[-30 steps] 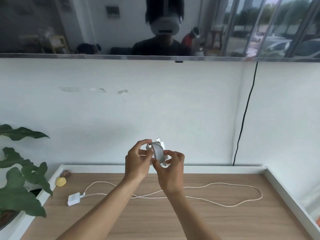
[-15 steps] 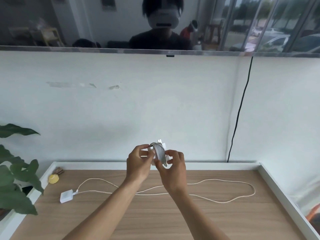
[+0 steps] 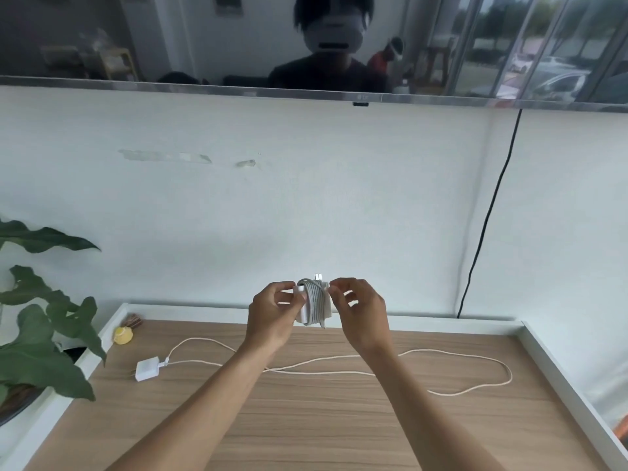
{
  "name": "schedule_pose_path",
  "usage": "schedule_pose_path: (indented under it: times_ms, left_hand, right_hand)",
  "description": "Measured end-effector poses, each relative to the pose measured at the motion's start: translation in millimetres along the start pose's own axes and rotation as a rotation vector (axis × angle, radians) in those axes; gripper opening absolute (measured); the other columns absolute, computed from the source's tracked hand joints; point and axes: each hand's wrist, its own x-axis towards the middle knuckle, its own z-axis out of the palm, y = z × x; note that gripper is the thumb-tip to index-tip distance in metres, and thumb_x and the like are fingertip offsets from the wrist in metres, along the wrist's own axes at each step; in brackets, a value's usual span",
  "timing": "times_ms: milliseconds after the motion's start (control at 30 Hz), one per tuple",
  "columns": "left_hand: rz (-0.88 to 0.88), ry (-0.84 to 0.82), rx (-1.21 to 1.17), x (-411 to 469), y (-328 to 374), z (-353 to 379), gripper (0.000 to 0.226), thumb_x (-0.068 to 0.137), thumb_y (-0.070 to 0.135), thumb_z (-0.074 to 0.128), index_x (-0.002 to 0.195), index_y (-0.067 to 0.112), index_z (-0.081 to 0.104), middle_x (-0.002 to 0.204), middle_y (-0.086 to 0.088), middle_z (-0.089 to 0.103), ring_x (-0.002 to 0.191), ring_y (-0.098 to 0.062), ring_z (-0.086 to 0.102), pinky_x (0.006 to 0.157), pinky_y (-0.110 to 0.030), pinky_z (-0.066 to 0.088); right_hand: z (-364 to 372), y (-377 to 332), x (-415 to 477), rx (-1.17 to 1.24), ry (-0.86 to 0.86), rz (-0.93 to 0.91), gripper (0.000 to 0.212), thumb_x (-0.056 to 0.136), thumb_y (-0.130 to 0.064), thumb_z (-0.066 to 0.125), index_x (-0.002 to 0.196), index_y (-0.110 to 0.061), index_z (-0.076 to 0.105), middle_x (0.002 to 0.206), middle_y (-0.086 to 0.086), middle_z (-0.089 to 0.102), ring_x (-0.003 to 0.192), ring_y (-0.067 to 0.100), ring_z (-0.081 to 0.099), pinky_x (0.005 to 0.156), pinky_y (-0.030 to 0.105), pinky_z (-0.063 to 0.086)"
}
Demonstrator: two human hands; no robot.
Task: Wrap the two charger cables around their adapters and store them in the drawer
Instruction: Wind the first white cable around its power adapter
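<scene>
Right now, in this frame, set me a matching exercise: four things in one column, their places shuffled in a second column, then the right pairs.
Things
1. wrapped charger
2. bare adapter
3. loose cable
4. black cord

Places
A. hangs down the wall at the right
B. held up between the left hand and the right hand
C. sprawls in loops across the table
D. lies on the table at the left

Pairs: 1-B, 2-D, 3-C, 4-A
</scene>
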Motion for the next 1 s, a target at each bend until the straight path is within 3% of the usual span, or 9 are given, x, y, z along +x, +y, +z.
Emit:
schedule_pose_path:
  times_ms: [100, 333, 567, 667, 767, 867, 933, 1000]
  left_hand:
    - [-0.002, -0.011, -0.017, -1.8, -2.4, -4.9, 0.010, 0.083, 0.024, 0.073, 0.087, 0.031, 0.067, 0.083, -0.001, 0.074, 0.077, -0.024, 0.072, 0.080, -0.051, 0.058]
    - [0.006, -0.004, -0.056, -5.8, -2.1, -16.5, 0.009, 0.076, 0.029, 0.074, 0.084, 0.029, 0.069, 0.077, 0.000, 0.074, 0.079, -0.025, 0.072, 0.079, -0.053, 0.058]
    - [0.026, 0.066, -0.023, -9.7, -7.6, -24.4, 0.006, 0.083, 0.022, 0.073, 0.084, 0.027, 0.069, 0.067, 0.008, 0.070, 0.064, -0.012, 0.065, 0.074, -0.042, 0.056]
    - [-0.011, 0.080, -0.035, -13.8, -12.8, -25.9, 0.007, 0.081, 0.023, 0.075, 0.086, 0.023, 0.070, 0.074, 0.003, 0.071, 0.068, -0.017, 0.066, 0.074, -0.042, 0.056]
    - [-0.040, 0.081, -0.081, -17.7, -17.7, -28.0, 0.007, 0.081, 0.021, 0.075, 0.081, 0.025, 0.070, 0.078, -0.006, 0.073, 0.077, -0.026, 0.070, 0.074, -0.045, 0.059]
    - [-0.097, 0.081, -0.217, -22.3, -18.4, -29.9, 0.006, 0.083, 0.013, 0.072, 0.079, 0.016, 0.070, 0.075, -0.009, 0.073, 0.071, -0.025, 0.069, 0.071, -0.042, 0.061]
    - [-0.123, 0.076, -0.266, -26.3, -19.9, -29.5, 0.007, 0.084, 0.011, 0.072, 0.079, 0.014, 0.069, 0.072, -0.008, 0.073, 0.069, -0.023, 0.068, 0.069, -0.039, 0.060]
    - [-0.138, 0.071, -0.272, -31.1, -25.5, -28.1, 0.003, 0.084, 0.013, 0.072, 0.082, 0.012, 0.070, 0.073, -0.011, 0.073, 0.070, -0.024, 0.068, 0.070, -0.040, 0.060]
  right_hand:
    - [2.0, -3.8, 2.0, -0.044, -0.050, -0.005, 0.010, 0.089, -0.024, 0.063, 0.081, -0.027, 0.067, 0.085, -0.009, 0.068, 0.071, 0.002, 0.059, 0.063, 0.015, 0.044]
    - [13.1, -6.7, -4.4, -0.073, -0.079, -0.093, 0.010, 0.088, -0.017, 0.063, 0.080, -0.021, 0.067, 0.074, -0.011, 0.066, 0.073, 0.003, 0.060, 0.059, 0.010, 0.043]
    - [22.1, -8.8, -15.1, -0.017, -0.100, -0.105, 0.014, 0.089, -0.012, 0.061, 0.079, -0.021, 0.063, 0.072, -0.008, 0.066, 0.068, 0.008, 0.061, 0.057, 0.010, 0.044]
    - [25.1, -6.4, -20.6, -0.015, -0.119, -0.088, 0.015, 0.089, -0.013, 0.062, 0.078, -0.022, 0.064, 0.070, -0.012, 0.065, 0.066, 0.005, 0.061, 0.058, 0.009, 0.043]
    - [24.7, -4.7, -23.5, 0.036, -0.129, -0.014, 0.014, 0.089, -0.015, 0.063, 0.078, -0.023, 0.066, 0.070, -0.013, 0.066, 0.064, 0.002, 0.061, 0.059, 0.009, 0.044]
    - [23.1, 0.8, -21.9, 0.201, -0.123, 0.189, 0.013, 0.094, -0.024, 0.056, 0.095, -0.017, 0.066, 0.081, -0.005, 0.067, 0.064, 0.008, 0.065, 0.070, 0.026, 0.055]
    - [20.5, 5.5, -21.4, 0.307, -0.240, 0.323, 0.020, 0.097, -0.026, 0.052, 0.104, -0.013, 0.066, 0.086, -0.001, 0.065, 0.067, 0.011, 0.062, 0.070, 0.032, 0.057]
    - [18.6, 11.2, -23.5, 0.335, -0.393, 0.373, 0.021, 0.097, -0.024, 0.052, 0.101, -0.013, 0.069, 0.083, 0.000, 0.065, 0.069, 0.011, 0.058, 0.063, 0.024, 0.055]
